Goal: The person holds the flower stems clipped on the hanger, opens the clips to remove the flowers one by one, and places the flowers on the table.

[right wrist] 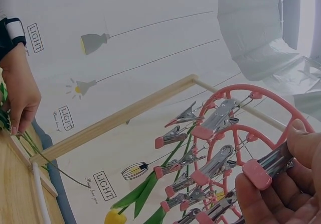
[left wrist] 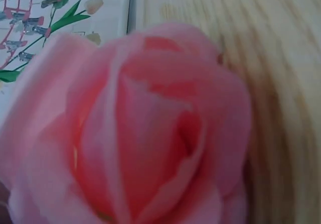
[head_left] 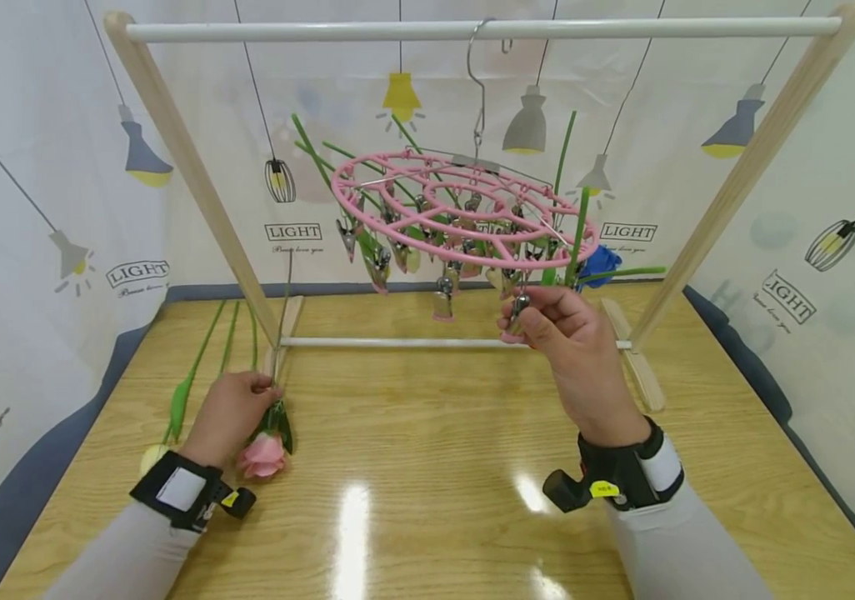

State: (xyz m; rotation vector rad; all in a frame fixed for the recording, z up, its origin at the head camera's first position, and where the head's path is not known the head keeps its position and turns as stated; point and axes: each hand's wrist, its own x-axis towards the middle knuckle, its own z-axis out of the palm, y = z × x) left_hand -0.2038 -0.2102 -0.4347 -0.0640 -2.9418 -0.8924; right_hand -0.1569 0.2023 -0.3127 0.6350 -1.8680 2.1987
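My left hand [head_left: 227, 414] pinches the stem of a pink rose [head_left: 262, 456] near its leaves, bloom down and stem pointing up, low over the table's left side. In the left wrist view the bloom fills most of the picture. My right hand [head_left: 591, 362] grips a metal clip with a pink tip [right wrist: 258, 174] between thumb and fingers. This clip hangs from the front right of a round pink clip hanger [head_left: 510, 264]. Several other clips dangle from the hanger, and flowers with green stems hang among them, one with a blue bloom [head_left: 602, 265].
A wooden stand carries a white top rod [head_left: 307, 32], where the hanger's metal hook [head_left: 482, 75] hangs. The stand's left post [head_left: 191, 167] rises behind my left hand. Beside that hand lie more flowers, including a pale yellow bloom [head_left: 153, 457], on the wooden table [head_left: 427, 467].
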